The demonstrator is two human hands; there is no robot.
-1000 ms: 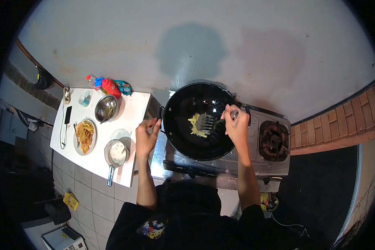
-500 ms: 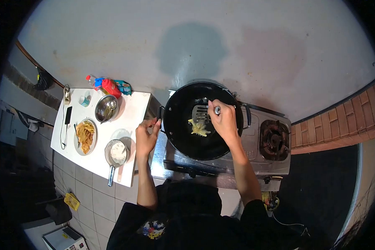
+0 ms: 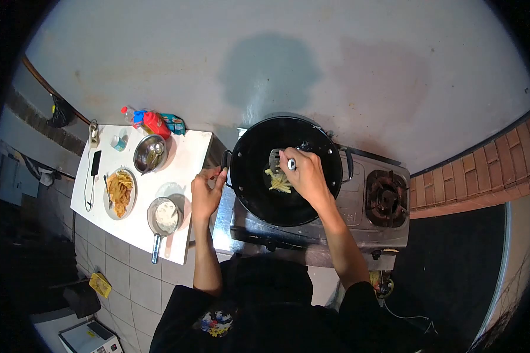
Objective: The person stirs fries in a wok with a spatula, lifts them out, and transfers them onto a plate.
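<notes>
A black wok (image 3: pixel 303 209) with two side handles sits on the stove. My left hand (image 3: pixel 206 193) is closed at the wok's left handle (image 3: pixel 227 166), thumb and fingers pinching it. Over the pan, my right hand (image 3: pixel 307 177) wraps around the handle of a slotted spatula (image 3: pixel 274 159), whose end points up toward me. Much of the spatula is covered by that hand. A small heap of pale yellow French fries (image 3: pixel 278 182) lies in the wok, just below the spatula's slotted head.
On the white table (image 3: pixel 141 232) at left stand a plate (image 3: pixel 131 207) of fried food and fries, a metal bowl (image 3: pixel 141 166), a saucepan (image 3: pixel 165 216) with white contents, a phone (image 3: pixel 96 163) and a red bottle (image 3: pixel 155 124). A second burner (image 3: pixel 387 198) is at right.
My right hand has moved slightly left and down with the spatula, whose head is now turned more upright. The fries have shifted a little. My left hand has stayed at the wok handle.
</notes>
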